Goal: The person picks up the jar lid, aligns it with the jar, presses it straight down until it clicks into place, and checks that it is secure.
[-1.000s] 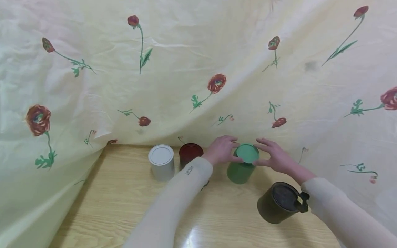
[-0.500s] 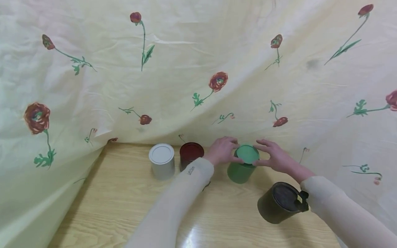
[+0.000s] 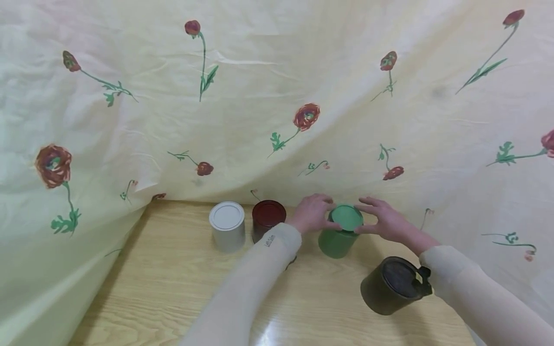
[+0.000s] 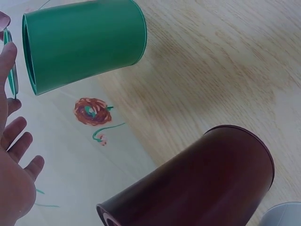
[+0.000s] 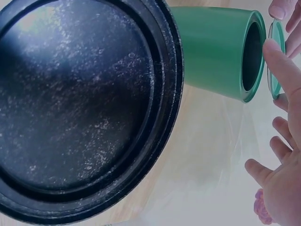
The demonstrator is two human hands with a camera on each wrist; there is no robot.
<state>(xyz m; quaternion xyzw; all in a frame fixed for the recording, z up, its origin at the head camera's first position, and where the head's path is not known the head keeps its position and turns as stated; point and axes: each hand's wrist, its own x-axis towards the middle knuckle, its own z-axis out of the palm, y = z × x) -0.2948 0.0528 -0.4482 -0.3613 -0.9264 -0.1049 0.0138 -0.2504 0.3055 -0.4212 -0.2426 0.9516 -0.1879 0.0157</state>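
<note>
A green can point(image 3: 335, 245) stands on the wooden table with its mouth uncovered; the wrist views show a dark interior. Just above the rim, apart from it, hangs a round green lid point(image 3: 346, 219). My left hand point(image 3: 312, 214) pinches the lid's left edge between thumb and fingertips. On the opposite edge, my right hand point(image 3: 383, 220) does the same, its other fingers spread. In the left wrist view, a narrow gap separates the lid point(image 4: 12, 68) from the can point(image 4: 87, 44). The right wrist view also shows the lid point(image 5: 276, 56) edge-on beside the open mouth.
A black lidded can point(image 3: 385, 290) stands under my right forearm and fills much of the right wrist view. Left of the green can are a dark red can point(image 3: 268, 215), partly behind my left sleeve, and a white can point(image 3: 227, 228). A flowered cloth point(image 3: 242, 120) hangs behind.
The head view has shifted slightly. Both hands keep the lid over the green can in nearly the same place.
</note>
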